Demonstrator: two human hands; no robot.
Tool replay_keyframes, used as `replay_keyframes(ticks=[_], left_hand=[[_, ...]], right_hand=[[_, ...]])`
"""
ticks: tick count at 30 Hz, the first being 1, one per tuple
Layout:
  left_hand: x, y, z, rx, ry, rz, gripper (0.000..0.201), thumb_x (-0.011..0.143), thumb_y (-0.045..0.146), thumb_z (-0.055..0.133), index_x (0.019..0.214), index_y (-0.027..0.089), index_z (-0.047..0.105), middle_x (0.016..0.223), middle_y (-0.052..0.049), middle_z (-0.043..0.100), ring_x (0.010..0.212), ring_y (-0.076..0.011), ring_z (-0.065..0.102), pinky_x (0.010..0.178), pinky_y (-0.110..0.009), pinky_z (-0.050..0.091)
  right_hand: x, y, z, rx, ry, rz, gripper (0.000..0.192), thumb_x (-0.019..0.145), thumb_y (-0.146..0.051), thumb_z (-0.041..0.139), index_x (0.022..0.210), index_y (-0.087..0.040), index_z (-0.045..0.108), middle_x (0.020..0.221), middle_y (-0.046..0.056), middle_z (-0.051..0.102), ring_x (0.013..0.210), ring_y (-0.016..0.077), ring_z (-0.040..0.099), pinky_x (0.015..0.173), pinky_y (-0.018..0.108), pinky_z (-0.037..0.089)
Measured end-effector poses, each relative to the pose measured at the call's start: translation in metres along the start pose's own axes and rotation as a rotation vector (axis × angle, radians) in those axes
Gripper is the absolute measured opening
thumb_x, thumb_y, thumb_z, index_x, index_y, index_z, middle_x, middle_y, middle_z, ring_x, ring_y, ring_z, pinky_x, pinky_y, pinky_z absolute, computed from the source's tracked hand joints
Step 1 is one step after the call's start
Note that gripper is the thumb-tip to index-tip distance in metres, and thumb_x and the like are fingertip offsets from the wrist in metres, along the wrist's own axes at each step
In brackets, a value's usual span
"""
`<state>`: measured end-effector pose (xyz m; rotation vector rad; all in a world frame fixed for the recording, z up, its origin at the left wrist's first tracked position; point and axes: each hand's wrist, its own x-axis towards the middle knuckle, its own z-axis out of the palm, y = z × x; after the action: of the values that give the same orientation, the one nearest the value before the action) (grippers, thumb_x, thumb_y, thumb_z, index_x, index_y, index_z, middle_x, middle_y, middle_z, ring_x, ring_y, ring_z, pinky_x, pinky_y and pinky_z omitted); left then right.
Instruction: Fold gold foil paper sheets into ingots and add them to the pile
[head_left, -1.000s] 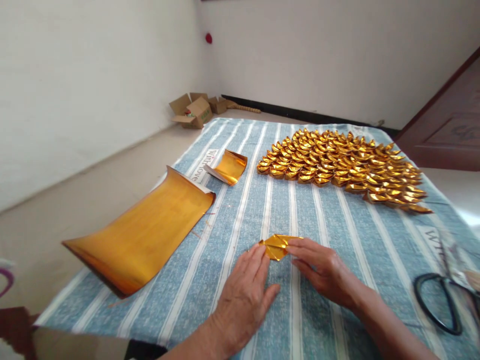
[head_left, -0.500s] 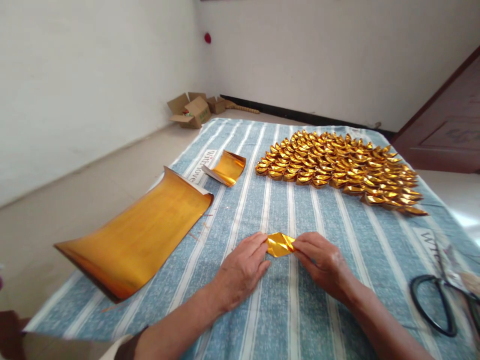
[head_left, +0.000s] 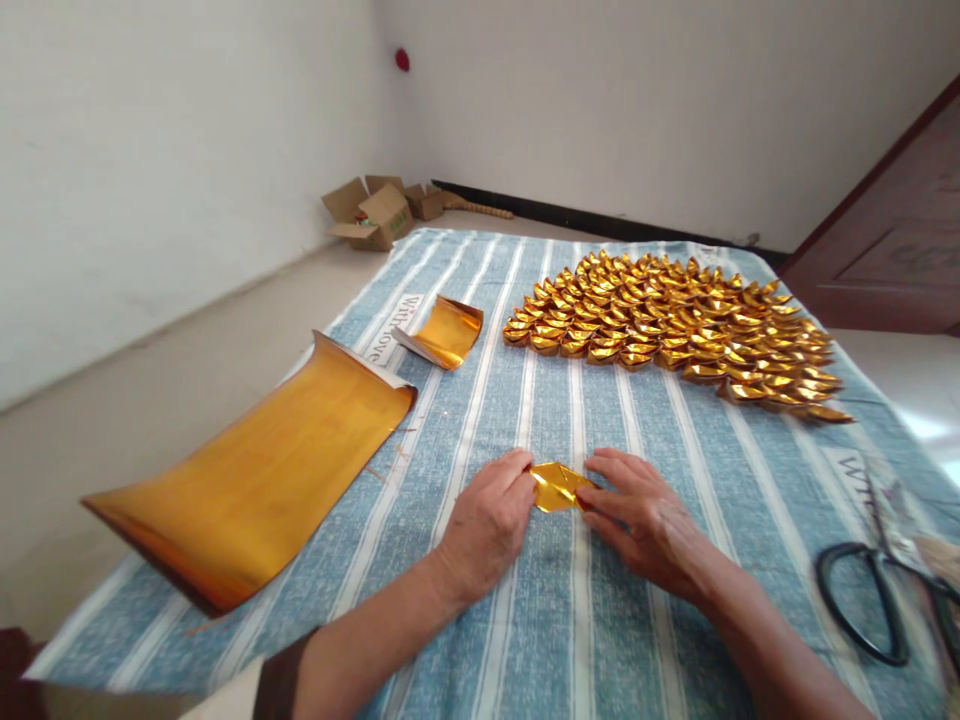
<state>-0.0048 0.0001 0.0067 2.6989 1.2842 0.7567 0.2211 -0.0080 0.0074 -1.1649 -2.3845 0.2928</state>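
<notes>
A small folded piece of gold foil paper (head_left: pixel 555 487), pointed at its ends and creased across the top, lies between my hands near the table's front. My left hand (head_left: pixel 491 520) pinches its left end, fingers bent together. At the other end, my right hand (head_left: pixel 645 515) has the right tip between a finger and the thumb, its upper finger raised apart. Beyond them stand rows of finished gold foil ingots (head_left: pixel 667 320), boat-shaped and packed close. A small stack of gold foil sheets (head_left: pixel 448 333), curled at the edges, sits left of the rows.
A large curling stack of gold foil sheets (head_left: pixel 255 470) lies on the left of the striped blue tablecloth (head_left: pixel 465 640). Black-handled scissors (head_left: pixel 862 600) rest at the right edge. Open cardboard boxes (head_left: pixel 371 215) stand on the floor by the wall.
My left fingers have curled in more tightly at the paper's left end. On the right hand the fingers have spread, one shifting over the right tip. The view has tilted slightly.
</notes>
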Motion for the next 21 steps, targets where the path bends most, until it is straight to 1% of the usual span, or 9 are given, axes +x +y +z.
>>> replay_keyframes(ticks=[2,4,7,10,14,17,21], left_hand=[[0.003,0.003,-0.004,0.040,-0.013,-0.011,0.018,0.094,0.015,0.043,0.093,0.011,0.062,0.107,-0.013,0.063,0.103,-0.0256,0.058,0.088,-0.045,0.053],[0.006,0.006,-0.007,0.073,-0.053,-0.032,0.018,0.093,0.015,0.045,0.090,0.013,0.062,0.101,-0.011,0.065,0.095,-0.0261,0.058,0.081,-0.046,0.054],[0.007,0.008,-0.009,0.034,-0.113,-0.038,0.018,0.093,0.014,0.045,0.092,0.013,0.063,0.099,-0.009,0.066,0.088,-0.0237,0.058,0.077,-0.042,0.054],[0.005,0.008,-0.005,-0.012,-0.100,-0.020,0.020,0.094,0.012,0.043,0.101,0.012,0.062,0.108,-0.011,0.065,0.096,-0.0236,0.059,0.083,-0.041,0.053],[0.001,0.004,-0.001,0.006,-0.082,-0.011,0.023,0.093,0.011,0.042,0.107,0.010,0.061,0.119,-0.013,0.062,0.104,-0.0258,0.059,0.086,-0.043,0.053],[0.001,0.002,-0.002,0.009,-0.104,-0.007,0.025,0.093,0.010,0.042,0.109,0.010,0.061,0.121,-0.013,0.062,0.105,-0.0264,0.059,0.085,-0.044,0.053],[0.001,0.002,-0.004,0.014,-0.117,-0.005,0.024,0.093,0.011,0.042,0.106,0.011,0.062,0.121,-0.011,0.063,0.104,-0.0259,0.059,0.085,-0.043,0.053]], right_hand=[[0.000,0.001,0.003,0.005,0.022,-0.005,0.021,0.093,-0.019,0.048,0.103,-0.022,0.067,0.115,0.009,0.061,0.118,0.0264,0.050,0.096,0.046,0.045],[-0.001,0.002,0.005,0.002,0.033,-0.012,0.022,0.093,-0.018,0.047,0.102,-0.022,0.067,0.114,0.009,0.062,0.117,0.0262,0.051,0.095,0.046,0.046],[-0.001,0.003,0.009,-0.013,0.040,-0.021,0.021,0.092,-0.015,0.048,0.100,-0.020,0.067,0.113,0.009,0.062,0.116,0.0266,0.051,0.094,0.045,0.046],[-0.001,0.004,0.012,-0.024,0.056,-0.012,0.021,0.091,-0.013,0.049,0.100,-0.020,0.067,0.113,0.010,0.062,0.115,0.0272,0.052,0.092,0.046,0.047],[-0.002,0.004,0.015,-0.036,0.072,0.003,0.021,0.091,-0.014,0.050,0.101,-0.021,0.067,0.113,0.010,0.062,0.115,0.0278,0.053,0.092,0.047,0.047],[-0.002,0.004,0.017,-0.050,0.078,0.015,0.021,0.090,-0.016,0.051,0.103,-0.022,0.067,0.116,0.010,0.061,0.117,0.0287,0.051,0.093,0.048,0.047],[-0.003,0.005,0.019,-0.064,0.073,0.026,0.023,0.090,-0.017,0.052,0.106,-0.023,0.067,0.119,0.010,0.060,0.120,0.0298,0.050,0.094,0.049,0.047]])
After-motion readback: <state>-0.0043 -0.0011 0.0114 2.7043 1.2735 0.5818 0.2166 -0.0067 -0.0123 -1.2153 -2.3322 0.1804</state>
